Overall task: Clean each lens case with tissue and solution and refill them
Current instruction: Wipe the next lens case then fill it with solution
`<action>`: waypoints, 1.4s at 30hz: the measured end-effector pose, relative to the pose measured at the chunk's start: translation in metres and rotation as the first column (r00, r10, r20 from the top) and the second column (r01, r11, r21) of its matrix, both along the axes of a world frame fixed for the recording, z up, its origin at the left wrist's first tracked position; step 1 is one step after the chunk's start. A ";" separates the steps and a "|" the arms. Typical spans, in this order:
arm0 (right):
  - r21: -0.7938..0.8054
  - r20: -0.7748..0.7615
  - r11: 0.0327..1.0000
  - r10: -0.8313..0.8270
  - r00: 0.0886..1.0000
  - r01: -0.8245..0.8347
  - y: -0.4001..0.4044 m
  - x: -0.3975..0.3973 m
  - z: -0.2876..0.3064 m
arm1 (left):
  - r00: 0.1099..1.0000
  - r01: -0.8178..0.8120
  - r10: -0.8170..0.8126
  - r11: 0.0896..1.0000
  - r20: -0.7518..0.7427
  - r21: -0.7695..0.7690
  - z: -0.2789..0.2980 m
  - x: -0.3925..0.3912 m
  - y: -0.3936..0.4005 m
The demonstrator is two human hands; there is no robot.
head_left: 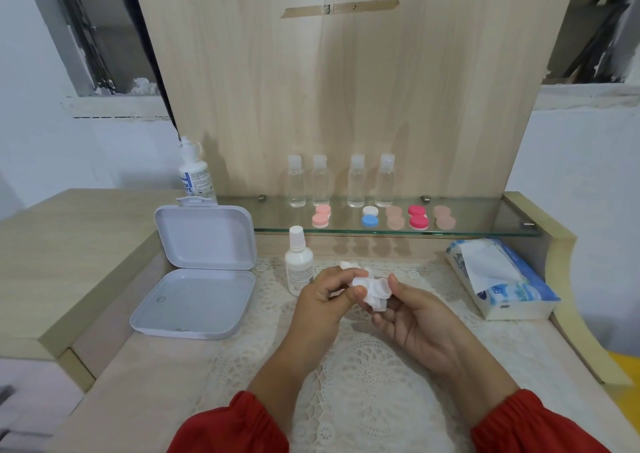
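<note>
Head view shows a pale wood-grain tabletop (145,376) under a white lace mat (363,376). On the far glass shelf (485,229) stand four clear plastic bottles (296,181) with flip caps; in front of them lie round twin-cup lens cases (321,216) — pale pink, white-and-blue, beige, bright pink, beige. At the shelf's left end stands a white solution bottle (194,172), cap flipped open, its label partly reading "YE". A smaller white bottle (299,262) stands on the mat, its print too small to read. At left a white hinged plastic box (194,279) sits open. At right lies a blue-and-white soft tissue pack (502,279), one sheet sticking out.

Both hands meet over the mat: the left hand (322,300) and right hand (415,317) curl their fingers round a crumpled white tissue (374,290). Whether a case is inside the tissue cannot be told.
</note>
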State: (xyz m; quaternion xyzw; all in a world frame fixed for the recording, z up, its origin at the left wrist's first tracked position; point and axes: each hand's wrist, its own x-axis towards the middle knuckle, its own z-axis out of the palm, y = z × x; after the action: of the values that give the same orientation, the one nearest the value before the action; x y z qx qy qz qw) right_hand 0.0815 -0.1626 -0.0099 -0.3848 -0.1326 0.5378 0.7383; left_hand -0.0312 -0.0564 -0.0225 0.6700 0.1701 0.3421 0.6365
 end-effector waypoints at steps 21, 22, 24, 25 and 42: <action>-0.057 0.639 0.901 -0.299 0.709 0.431 0.002 0.000 -0.006 | 0.985 -0.138 0.158 0.961 0.067 -0.239 0.000 0.000 0.006; -0.063 0.646 0.898 -0.296 0.704 0.436 0.002 0.001 -0.007 | 0.974 -0.183 0.206 0.960 0.091 -0.212 0.002 0.000 0.006; -0.070 0.638 0.900 -0.291 0.713 0.430 0.002 0.002 -0.008 | 0.953 -0.269 0.282 0.955 0.109 -0.125 0.003 0.000 0.003; -0.069 0.641 0.903 -0.286 0.713 0.424 0.002 0.001 -0.008 | 0.945 -0.301 0.307 0.951 0.114 -0.066 0.003 0.000 0.002; -0.038 0.663 0.925 -0.260 0.702 0.379 -0.002 -0.005 -0.007 | 0.949 -0.141 0.297 0.696 -0.103 0.704 -0.014 0.008 0.001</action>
State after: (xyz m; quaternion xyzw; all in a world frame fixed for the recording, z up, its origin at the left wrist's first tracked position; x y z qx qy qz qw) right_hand 0.0764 -0.1642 -0.0166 -0.6256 -0.2631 0.2442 0.6927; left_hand -0.0233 -0.0556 -0.0362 0.8648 0.1756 0.3819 0.2746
